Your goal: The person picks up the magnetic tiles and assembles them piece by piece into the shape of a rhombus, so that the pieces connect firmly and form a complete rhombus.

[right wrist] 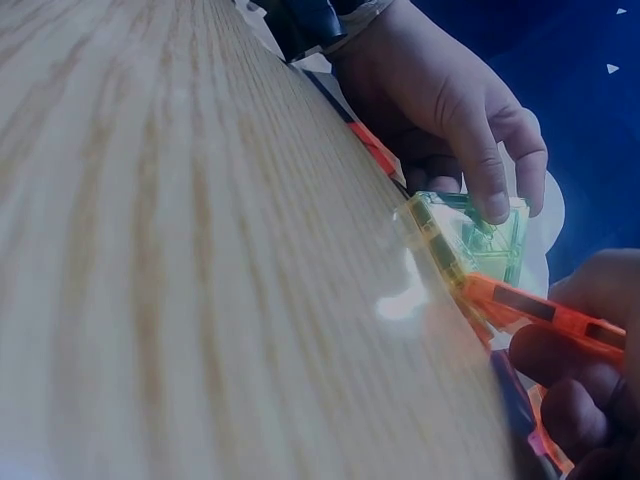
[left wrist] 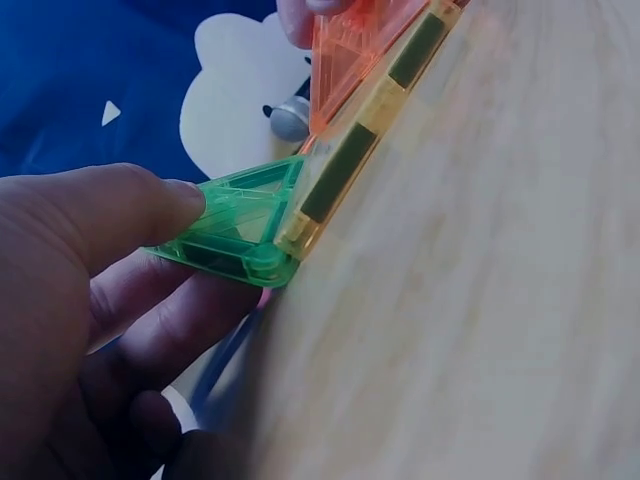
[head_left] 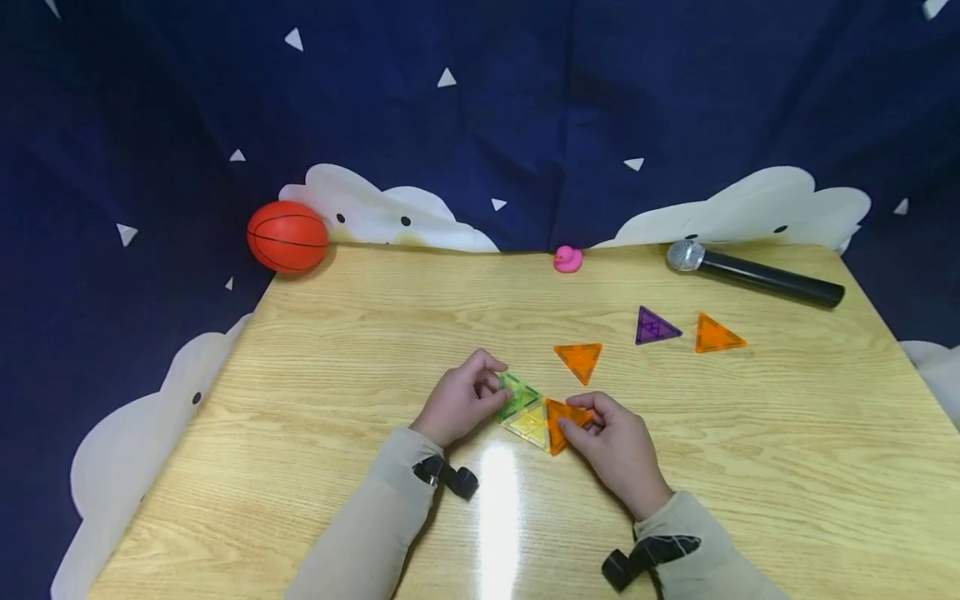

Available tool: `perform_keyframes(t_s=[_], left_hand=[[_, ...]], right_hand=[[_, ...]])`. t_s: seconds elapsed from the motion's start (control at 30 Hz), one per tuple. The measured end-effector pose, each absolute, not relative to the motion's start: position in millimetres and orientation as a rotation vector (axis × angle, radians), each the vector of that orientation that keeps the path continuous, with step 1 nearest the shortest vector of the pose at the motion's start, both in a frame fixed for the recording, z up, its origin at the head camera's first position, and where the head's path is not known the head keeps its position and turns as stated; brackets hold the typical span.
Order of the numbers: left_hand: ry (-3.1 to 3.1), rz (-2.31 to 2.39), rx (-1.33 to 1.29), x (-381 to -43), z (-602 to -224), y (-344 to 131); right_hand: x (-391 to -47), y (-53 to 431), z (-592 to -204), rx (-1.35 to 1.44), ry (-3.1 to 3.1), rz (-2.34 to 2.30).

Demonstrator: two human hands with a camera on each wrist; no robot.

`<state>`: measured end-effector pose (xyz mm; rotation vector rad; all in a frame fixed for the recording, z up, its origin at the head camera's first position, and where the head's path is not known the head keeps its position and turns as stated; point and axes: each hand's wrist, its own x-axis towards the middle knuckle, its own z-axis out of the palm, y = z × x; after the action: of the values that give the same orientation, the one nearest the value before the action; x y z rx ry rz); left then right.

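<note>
My left hand (head_left: 463, 398) pinches a translucent green triangular magnetic tile (left wrist: 235, 222) between thumb and fingers. The green tile tilts up from the table, one edge against a yellow triangular tile (head_left: 531, 425). That yellow tile lies flat on the wood between both hands. On its other side, my right hand (head_left: 618, 446) pinches an orange triangular tile (right wrist: 545, 312), whose edge meets the yellow one and whose far corner is lifted. Just beyond the hands lies a second orange tile (head_left: 581, 360). Farther right are a purple triangular tile (head_left: 654, 327) and a third orange tile (head_left: 717, 334).
A red toy basketball (head_left: 288, 237) sits at the back left corner of the wooden table (head_left: 337, 350). Along the back edge are a pink rubber duck (head_left: 568, 259) and, farther right, a black microphone (head_left: 765, 277). A dark blue curtain (head_left: 510, 108) hangs behind.
</note>
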<state>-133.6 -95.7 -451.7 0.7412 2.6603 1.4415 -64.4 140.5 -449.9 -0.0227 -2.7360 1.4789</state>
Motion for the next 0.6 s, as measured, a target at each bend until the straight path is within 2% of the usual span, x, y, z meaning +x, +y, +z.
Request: perform_keyframes(t_s=[0.6], left_hand=[[2.639,1.496,0.682,-128.0,-452.3,-93.4]], right_hand=[[-63.8,140.8,-449.3,-0.02,-2.59,1.655]])
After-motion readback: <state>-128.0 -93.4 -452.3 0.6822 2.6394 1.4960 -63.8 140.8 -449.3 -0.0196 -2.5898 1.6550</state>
